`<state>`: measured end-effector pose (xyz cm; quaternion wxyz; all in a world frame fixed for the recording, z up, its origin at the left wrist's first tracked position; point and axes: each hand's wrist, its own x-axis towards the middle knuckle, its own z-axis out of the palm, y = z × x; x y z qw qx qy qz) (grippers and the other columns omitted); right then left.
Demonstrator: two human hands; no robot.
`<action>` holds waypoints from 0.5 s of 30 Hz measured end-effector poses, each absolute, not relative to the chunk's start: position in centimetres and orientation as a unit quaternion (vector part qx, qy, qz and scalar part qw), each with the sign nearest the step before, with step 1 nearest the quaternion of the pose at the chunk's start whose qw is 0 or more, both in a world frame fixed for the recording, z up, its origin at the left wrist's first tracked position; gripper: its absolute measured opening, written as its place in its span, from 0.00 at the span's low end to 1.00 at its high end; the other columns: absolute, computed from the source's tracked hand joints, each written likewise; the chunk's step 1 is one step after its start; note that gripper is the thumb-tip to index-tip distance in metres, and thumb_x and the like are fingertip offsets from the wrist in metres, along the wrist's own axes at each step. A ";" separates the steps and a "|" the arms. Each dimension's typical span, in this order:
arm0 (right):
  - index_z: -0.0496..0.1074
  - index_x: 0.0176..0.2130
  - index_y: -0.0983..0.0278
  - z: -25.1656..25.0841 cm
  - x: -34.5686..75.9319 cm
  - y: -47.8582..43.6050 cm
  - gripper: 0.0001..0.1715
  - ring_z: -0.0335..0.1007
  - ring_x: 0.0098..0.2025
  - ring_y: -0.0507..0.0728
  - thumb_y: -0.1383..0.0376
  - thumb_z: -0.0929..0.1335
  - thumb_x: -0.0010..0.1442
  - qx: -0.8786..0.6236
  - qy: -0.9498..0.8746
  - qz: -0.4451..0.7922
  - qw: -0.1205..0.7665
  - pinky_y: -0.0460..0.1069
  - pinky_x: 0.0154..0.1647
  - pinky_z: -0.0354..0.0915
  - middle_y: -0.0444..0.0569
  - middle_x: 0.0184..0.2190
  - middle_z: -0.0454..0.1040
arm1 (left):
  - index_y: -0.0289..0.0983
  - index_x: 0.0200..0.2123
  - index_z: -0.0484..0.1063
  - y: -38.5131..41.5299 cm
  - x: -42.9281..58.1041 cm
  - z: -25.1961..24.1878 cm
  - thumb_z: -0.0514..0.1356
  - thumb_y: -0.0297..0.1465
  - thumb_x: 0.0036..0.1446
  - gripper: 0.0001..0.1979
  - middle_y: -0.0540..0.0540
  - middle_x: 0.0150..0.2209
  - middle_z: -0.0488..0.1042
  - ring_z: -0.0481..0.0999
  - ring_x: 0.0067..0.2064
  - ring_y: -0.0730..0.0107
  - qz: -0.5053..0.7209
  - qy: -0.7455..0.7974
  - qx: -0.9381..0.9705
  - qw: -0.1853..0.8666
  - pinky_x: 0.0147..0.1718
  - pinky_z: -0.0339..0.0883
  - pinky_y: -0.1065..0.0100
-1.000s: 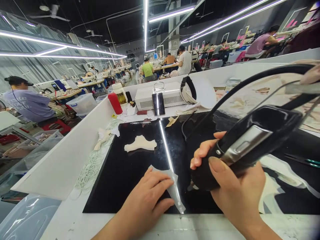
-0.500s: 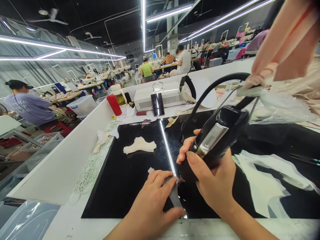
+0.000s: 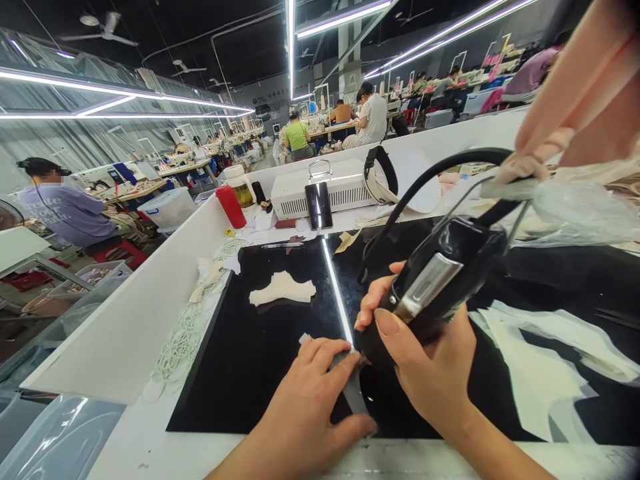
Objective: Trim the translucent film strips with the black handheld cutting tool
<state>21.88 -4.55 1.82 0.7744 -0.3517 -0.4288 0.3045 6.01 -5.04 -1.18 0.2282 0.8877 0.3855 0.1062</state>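
Observation:
My right hand [image 3: 430, 373] is wrapped round a black corded hand tool [image 3: 440, 280] with a silver plate on its side. The tool's tip points down at a small translucent piece [image 3: 350, 387] on the glossy black worktop [image 3: 260, 360]. My left hand [image 3: 305, 407] lies flat on that piece, fingers spread and pressing it down. The fingertips of the left hand sit right beside the tool's tip. The tool's black cable [image 3: 425, 180] arcs up and to the right.
A cream cut fabric piece [image 3: 283, 288] lies further back on the worktop. White elastic loops [image 3: 180, 333] lie along the white side wall. At the back stand a white box machine [image 3: 325, 190], a red bottle [image 3: 231, 207] and a jar. Pale fabric sheets [image 3: 540, 367] lie to the right. Other people sit at distant tables.
My right hand has brought the tool leftwards and down to the translucent piece. My left hand has shifted slightly along the piece and still presses it.

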 end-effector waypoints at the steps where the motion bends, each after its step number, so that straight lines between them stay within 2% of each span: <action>1: 0.69 0.44 0.55 1.8 21.9 -4.6 0.18 0.74 0.27 0.52 0.64 0.75 0.57 -0.359 -0.432 0.296 0.773 0.49 0.30 0.76 0.39 0.31 0.76 | 0.44 0.65 0.68 -5.1 6.1 -1.2 0.71 0.36 0.57 0.33 0.41 0.65 0.68 0.65 0.66 0.47 0.108 0.385 0.888 0.228 0.70 0.49 0.37; 10: 0.69 0.43 0.56 1.6 22.0 -4.9 0.15 0.74 0.28 0.52 0.66 0.75 0.59 -0.350 -0.428 0.314 0.772 0.49 0.31 0.75 0.40 0.33 0.76 | 0.43 0.65 0.69 -4.9 6.1 -1.0 0.71 0.35 0.57 0.33 0.41 0.65 0.67 0.64 0.66 0.48 0.100 0.387 0.885 0.239 0.70 0.48 0.37; 15: 0.70 0.47 0.55 1.5 22.1 -5.1 0.19 0.75 0.27 0.52 0.68 0.75 0.58 -0.328 -0.436 0.334 0.769 0.50 0.33 0.76 0.40 0.33 0.76 | 0.46 0.65 0.69 -4.6 6.2 -0.8 0.71 0.34 0.55 0.34 0.43 0.66 0.67 0.64 0.66 0.49 0.090 0.397 0.882 0.237 0.71 0.48 0.40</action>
